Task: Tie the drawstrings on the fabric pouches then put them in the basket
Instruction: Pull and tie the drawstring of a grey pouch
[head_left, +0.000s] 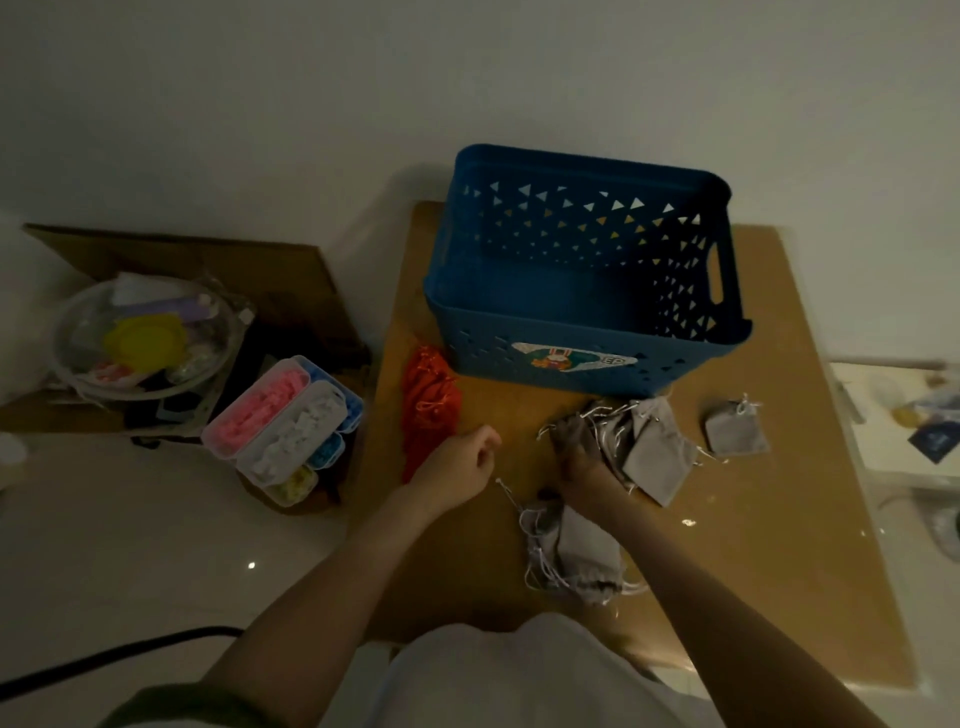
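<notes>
The right hand (584, 462) reaches over the brown wooden bench (753, 519). Its fingers (569, 436) curl down onto the left end of a loose heap of grey fabric drawstring pouches (644, 441) and grip it. The heap spreads away to the right of those fingers, its white cords trailing over the wood.

The left hand (460, 465) sits just left of the right one, apart from it. Its fingers (485, 441) are curled in, thumb near forefinger. Whether they pinch a cord cannot be told in the dim light.

Just to the left of the left fingers, and partly behind that hand, lies a pile of red fabric pouches (431, 410). Nearer the person than both hands, below the right wrist, lies a second bunch of grey pouches (576, 551). One thin white cord runs from it up towards the left hand. Well to the right of the right fingers, a single grey pouch (735, 431) lies flat by itself.

Beyond both sets of fingers stands the blue plastic basket with triangular holes (488, 353), upright, with a cartoon sticker on its near wall. No pouch shows inside it.

Off the bench, far to the left of the left fingers, clear plastic boxes of pink, white and blue pieces (275, 421) sit on the pale floor. Beside them is a clear round bowl holding a yellow lid (145, 338).
</notes>
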